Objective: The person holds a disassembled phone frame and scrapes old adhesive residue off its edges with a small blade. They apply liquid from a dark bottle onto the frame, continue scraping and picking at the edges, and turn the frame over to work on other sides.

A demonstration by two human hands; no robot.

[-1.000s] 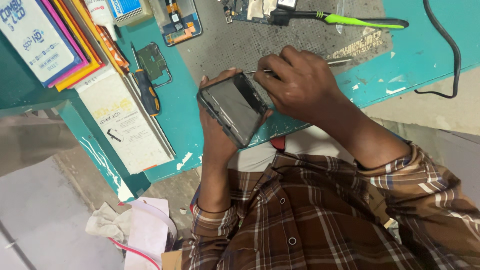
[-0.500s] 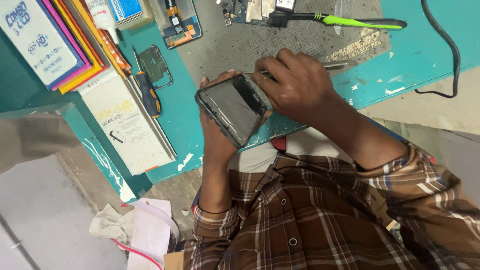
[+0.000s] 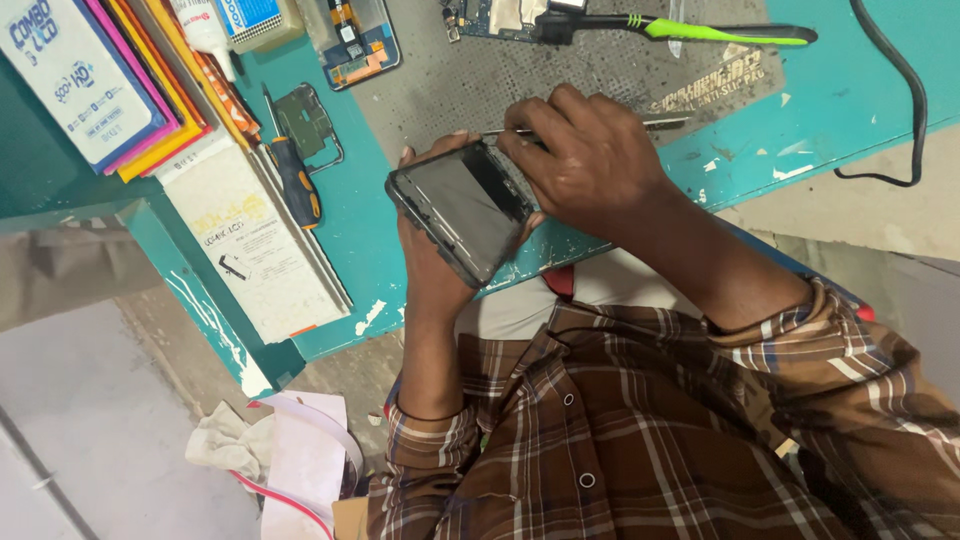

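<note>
My left hand (image 3: 428, 262) cradles a dark smartphone (image 3: 462, 207) from underneath, screen up and tilted, just above the near edge of the teal table (image 3: 800, 120). My right hand (image 3: 590, 165) rests over the phone's upper right corner. It pinches a thin silver metal tool (image 3: 665, 123) whose tip lies at the phone's top edge. Both forearms come out of plaid sleeves.
A grey work mat (image 3: 600, 70) holds a circuit board (image 3: 500, 15) and a green-handled tool (image 3: 720, 30). Left of the phone lie a blue-and-orange screwdriver (image 3: 297, 188), a small metal frame (image 3: 305, 120), a white box (image 3: 255, 250) and stacked colourful boxes (image 3: 90, 80). A black cable (image 3: 900, 90) runs at the right.
The phone and both hands have shifted only slightly in view. Both grips are unchanged.
</note>
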